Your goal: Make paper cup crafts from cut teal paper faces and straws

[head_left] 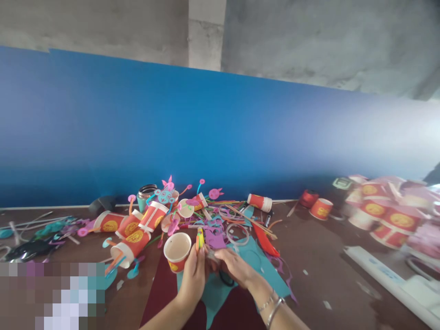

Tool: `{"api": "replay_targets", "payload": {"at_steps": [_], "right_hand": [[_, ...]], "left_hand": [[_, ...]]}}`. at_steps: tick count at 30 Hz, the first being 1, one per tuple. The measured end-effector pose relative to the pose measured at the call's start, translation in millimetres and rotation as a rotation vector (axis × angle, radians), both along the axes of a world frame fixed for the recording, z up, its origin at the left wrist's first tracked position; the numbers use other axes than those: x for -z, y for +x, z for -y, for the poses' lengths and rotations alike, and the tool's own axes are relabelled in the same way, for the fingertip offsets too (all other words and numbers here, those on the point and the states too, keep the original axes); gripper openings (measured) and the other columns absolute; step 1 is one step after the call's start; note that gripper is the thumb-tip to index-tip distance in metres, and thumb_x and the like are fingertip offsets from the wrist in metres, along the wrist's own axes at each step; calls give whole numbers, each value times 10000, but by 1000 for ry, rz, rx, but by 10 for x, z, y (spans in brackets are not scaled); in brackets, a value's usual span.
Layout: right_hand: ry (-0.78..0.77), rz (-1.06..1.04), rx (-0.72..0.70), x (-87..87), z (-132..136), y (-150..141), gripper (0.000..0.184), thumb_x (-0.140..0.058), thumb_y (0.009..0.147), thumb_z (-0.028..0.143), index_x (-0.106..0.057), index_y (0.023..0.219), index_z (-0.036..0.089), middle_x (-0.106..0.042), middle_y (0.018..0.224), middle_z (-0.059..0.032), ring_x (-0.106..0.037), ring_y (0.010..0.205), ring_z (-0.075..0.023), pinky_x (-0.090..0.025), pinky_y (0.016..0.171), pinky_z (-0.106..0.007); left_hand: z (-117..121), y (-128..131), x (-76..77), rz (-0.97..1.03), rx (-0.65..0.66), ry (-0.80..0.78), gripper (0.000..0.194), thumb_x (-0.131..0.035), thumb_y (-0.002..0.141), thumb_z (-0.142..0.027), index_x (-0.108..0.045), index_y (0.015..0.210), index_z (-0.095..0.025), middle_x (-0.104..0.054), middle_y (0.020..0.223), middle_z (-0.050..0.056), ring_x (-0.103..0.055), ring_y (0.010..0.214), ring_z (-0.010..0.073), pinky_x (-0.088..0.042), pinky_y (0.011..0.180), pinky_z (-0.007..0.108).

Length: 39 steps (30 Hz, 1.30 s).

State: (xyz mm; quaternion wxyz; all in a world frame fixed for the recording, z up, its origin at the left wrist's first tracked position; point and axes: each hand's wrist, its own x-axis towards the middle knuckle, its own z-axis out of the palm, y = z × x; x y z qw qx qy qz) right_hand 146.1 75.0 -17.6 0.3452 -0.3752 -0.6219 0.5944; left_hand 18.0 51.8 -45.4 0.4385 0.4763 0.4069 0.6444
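My left hand (pixel 194 270) is closed around a small bundle of thin yellow, green and orange strips (pixel 200 239), which stick up past the fingertips. My right hand (pixel 237 266) is curled close beside it, the fingers of both nearly meeting. Below the right fingers shows a black loop like the handle of scissors (pixel 227 278); the rest is hidden and blurred. Just left of my left hand stands an open paper cup (pixel 177 250), red and yellow outside and white inside. Under both hands lies blue card (pixel 254 261) with cut edges, partly over dark red sheets (pixel 158 288).
Decorated paper cups (pixel 153 216) with straw arms crowd the left, beside a teal container (pixel 147 192). Purple paper scraps (pixel 215 238), a clear tape roll (pixel 238 233) and sticks lie ahead. Stacked cups (pixel 374 208) and a white strip (pixel 385 279) are at right. A blue partition (pixel 220 137) stands behind.
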Motion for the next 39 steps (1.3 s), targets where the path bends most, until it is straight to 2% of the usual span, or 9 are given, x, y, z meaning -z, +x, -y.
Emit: {"api": "replay_targets", "payload": {"at_steps": [3,8,11,15,19,25,32,35,39], "right_hand": [[-61,-53,39,6,-18,-23,355,-412,825,326,-579,541,196,-550,562,-19,-500,535,-133,-378,496,-247],[-105,8,88,-41,-27,-23,406,-538,788,481,-606,563,149,-508,520,1,-360,394,-63,-233,376,-207],[-144,-56,17,-95,-11,6,316,-578,755,421,-640,634,136,-530,552,-1,-401,418,-68,-297,382,-197],[-201,-159,-102,-137,-1,57,207,-592,716,319,-660,663,131,-562,600,-16,-522,518,-113,-443,485,-231],[-241,-199,-85,-143,0,68,182,-536,683,269,-652,625,142,-573,588,-14,-533,527,-125,-468,536,-265],[-250,-210,-78,-160,12,55,159,-514,633,252,-643,623,161,-564,573,-8,-509,539,-127,-467,543,-275],[-195,-168,-4,-92,-8,46,162,-549,658,283,-629,627,146,-545,582,-10,-501,527,-124,-439,480,-253],[-149,-111,39,-61,-32,34,195,-578,683,316,-607,589,148,-523,554,0,-479,491,-106,-413,446,-227],[-86,-31,57,-67,-51,29,296,-628,696,414,-596,574,146,-446,447,47,-372,383,-58,-281,352,-187]], "left_hand": [[32,-5,13,-133,11,2,356,-445,862,-492,-597,933,-178,-628,649,27,-603,556,163,-521,536,259],[7,-32,86,-295,-153,79,405,-452,851,-509,-614,1010,-174,-686,876,92,-651,856,216,-542,756,300],[-7,-33,108,-237,-120,73,426,-426,862,-521,-611,1005,-165,-689,932,105,-651,879,211,-537,779,298],[14,-17,117,-105,-79,24,436,-429,860,-529,-596,1006,-154,-689,933,113,-664,842,208,-554,696,272],[21,0,153,5,-87,-6,453,-494,812,-560,-588,1011,-165,-692,887,99,-674,760,193,-563,611,245],[-14,0,191,15,-124,30,453,-510,801,-562,-597,997,-162,-683,918,105,-664,850,210,-561,706,268],[29,-46,56,-164,-112,69,394,-477,845,-507,-638,964,-167,-675,776,83,-651,756,221,-547,690,304],[53,-52,95,-265,-191,132,370,-522,819,-490,-642,983,-181,-687,891,114,-645,894,260,-538,775,345],[37,-54,231,-341,-302,192,388,-564,784,-489,-627,1019,-186,-673,1024,133,-612,1027,278,-503,885,387]]}}
